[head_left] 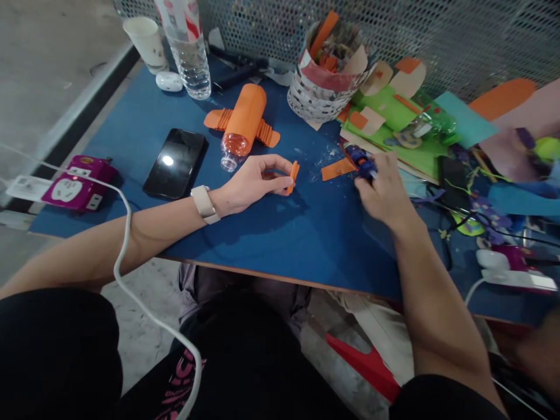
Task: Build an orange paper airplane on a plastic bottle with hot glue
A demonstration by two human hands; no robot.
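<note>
On the blue table (284,245) by a mesh screen (481,35), the left hand (249,184) pinches an orange paper piece (293,175) while the right hand (385,192) grips a half-hidden blue tool (363,160).

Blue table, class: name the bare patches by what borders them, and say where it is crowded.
Bare: the near strip of the table below the left hand, pinching an orange paper piece, and the right hand, gripping a blue tool; also between phone and purple power strip. Crowded: right side with paper cut-outs and cables; back with water bottle, basket.

Black sleeves (56,350); pale wrist watch (205,204); pink-lettered black trousers (245,361)
</note>
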